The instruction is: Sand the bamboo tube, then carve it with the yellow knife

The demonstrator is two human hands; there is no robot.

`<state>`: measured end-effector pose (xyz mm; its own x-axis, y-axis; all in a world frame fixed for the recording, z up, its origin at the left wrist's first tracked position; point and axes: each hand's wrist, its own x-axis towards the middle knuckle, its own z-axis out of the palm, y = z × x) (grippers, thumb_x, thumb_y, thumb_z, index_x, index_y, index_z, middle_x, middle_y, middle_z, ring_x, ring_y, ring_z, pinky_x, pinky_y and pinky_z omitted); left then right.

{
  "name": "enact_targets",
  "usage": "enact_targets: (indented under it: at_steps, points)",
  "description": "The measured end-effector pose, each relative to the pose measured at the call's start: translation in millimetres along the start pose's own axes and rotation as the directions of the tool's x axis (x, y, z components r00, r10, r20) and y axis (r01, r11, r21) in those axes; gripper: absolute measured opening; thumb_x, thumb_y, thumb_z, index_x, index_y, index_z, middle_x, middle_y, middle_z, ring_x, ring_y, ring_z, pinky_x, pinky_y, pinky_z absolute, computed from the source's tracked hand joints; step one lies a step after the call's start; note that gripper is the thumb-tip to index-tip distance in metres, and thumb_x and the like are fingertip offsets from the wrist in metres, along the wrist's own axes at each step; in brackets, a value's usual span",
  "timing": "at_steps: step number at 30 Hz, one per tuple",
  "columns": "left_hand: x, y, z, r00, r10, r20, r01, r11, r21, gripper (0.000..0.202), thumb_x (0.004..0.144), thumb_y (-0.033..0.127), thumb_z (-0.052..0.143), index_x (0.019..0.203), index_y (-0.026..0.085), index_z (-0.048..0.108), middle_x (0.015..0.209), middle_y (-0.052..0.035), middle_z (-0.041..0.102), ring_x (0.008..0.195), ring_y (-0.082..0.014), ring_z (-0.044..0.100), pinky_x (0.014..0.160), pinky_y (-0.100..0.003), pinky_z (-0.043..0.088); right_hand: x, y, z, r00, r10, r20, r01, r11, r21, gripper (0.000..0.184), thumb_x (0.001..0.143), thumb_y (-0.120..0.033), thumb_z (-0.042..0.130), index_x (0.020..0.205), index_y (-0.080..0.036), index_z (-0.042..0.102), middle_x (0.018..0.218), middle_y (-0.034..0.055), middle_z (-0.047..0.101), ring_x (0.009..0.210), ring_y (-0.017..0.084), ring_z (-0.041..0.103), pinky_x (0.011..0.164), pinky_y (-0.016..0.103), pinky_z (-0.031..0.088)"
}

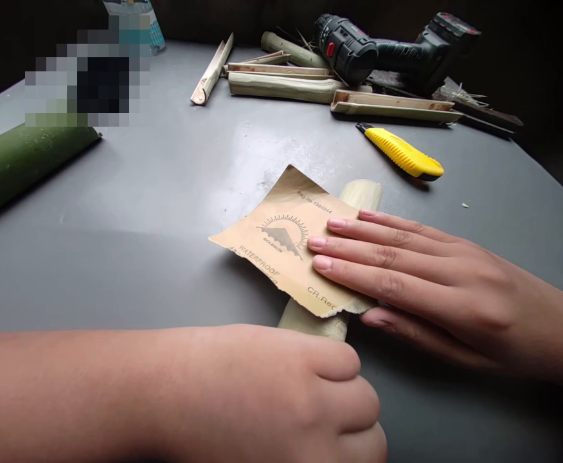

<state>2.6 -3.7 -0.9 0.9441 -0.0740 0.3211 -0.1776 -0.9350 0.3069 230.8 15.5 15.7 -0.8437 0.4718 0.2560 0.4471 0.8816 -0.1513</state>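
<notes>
Left hand (pixel 305 399): bottom centre, fist curled around a pale, smooth bamboo strip (pixel 364 191)
Right hand (pixel 450 283): centre right, spread flat on a tan, printed sandpaper sheet (pixel 272 238)
Sandpaper sheet: centre, across the strip

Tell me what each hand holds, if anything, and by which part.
The left hand seems closed on the near end of the bamboo piece, grip hidden; the right hand rests on the right side of the sandpaper.

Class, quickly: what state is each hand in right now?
Left hand: closed, at the near end of the bamboo piece; grip hidden.
Right hand: open, laid flat on the sandpaper.
</notes>
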Motion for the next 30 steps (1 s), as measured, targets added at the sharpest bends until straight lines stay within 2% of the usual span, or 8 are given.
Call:
enact_targets:
  at_steps: [5, 11, 18, 23, 30]
  points:
    - [-1.0, -0.4, -1.2, 1.0, 0.0, 0.011, 0.0, 1.0, 0.002, 0.019, 0.091, 0.023, 0.063, 0.073, 0.021, 0.069, 0.082, 0.0003, 0.067, 0.072, -0.0168, 0.052, 0.07, -0.032, 0.05, -0.1, -0.5, 0.3, 1.0, -0.01, -0.002, 0.01, 1.0, -0.01, 0.046, 0.097, -0.025, 0.049, 0.141, -0.014, 0.048, 0.147, 0.005, 0.047, 0.14, 0.024, 0.039, 0.122, 0.042, 0.031]
    - [1.0, 0.6, -1.2, 1.0, -0.01, -0.004, 0.01, 1.0, -0.003, 0.01, 0.088, 0.024, 0.067, 0.089, 0.016, 0.073, 0.077, 0.0005, 0.065, 0.069, -0.0163, 0.05, 0.068, -0.031, 0.049, 0.8, -0.5, -0.8, 1.0, -0.005, 0.0, 0.005, 1.0, 0.0, 0.045, 0.097, -0.026, 0.048, 0.142, -0.017, 0.048, 0.146, 0.0041, 0.048, 0.139, 0.024, 0.041, 0.12, 0.045, 0.034]
    - [2.9, -1.2, -4.3, 0.999, 0.026, 0.03, -0.026, 1.0, -0.017, 0.011, 0.088, 0.024, 0.067, 0.08, 0.018, 0.071, 0.076, 0.0009, 0.066, 0.065, -0.0153, 0.05, 0.068, -0.03, 0.049, 1.6, -0.1, -1.2, 1.0, -0.017, 0.0, 0.017, 1.0, 0.0, 0.045, 0.097, -0.025, 0.049, 0.141, -0.016, 0.049, 0.146, 0.0049, 0.049, 0.139, 0.024, 0.042, 0.121, 0.044, 0.034]
    - [1.3, 0.4, -2.1, 1.0, 0.003, 0.014, -0.003, 1.0, -0.01, 0.022, 0.09, 0.024, 0.064, 0.069, 0.02, 0.067, 0.08, 0.001, 0.068, 0.07, -0.016, 0.051, 0.067, -0.031, 0.049, 0.7, 0.1, -0.9, 1.0, -0.018, 0.004, 0.018, 1.0, -0.01, 0.045, 0.097, -0.025, 0.049, 0.141, -0.014, 0.049, 0.147, 0.005, 0.047, 0.14, 0.024, 0.04, 0.122, 0.042, 0.032]
    - [0.1, 2.6, -0.6, 1.0, -0.023, -0.013, 0.023, 1.0, -0.015, 0.018, 0.09, 0.025, 0.065, 0.074, 0.019, 0.07, 0.079, 0.0004, 0.066, 0.072, -0.0165, 0.05, 0.068, -0.031, 0.05, -0.2, -0.2, -0.2, 1.0, -0.015, 0.008, 0.015, 1.0, -0.027, 0.045, 0.098, -0.026, 0.047, 0.142, -0.016, 0.047, 0.148, 0.0032, 0.046, 0.141, 0.023, 0.039, 0.122, 0.043, 0.032]
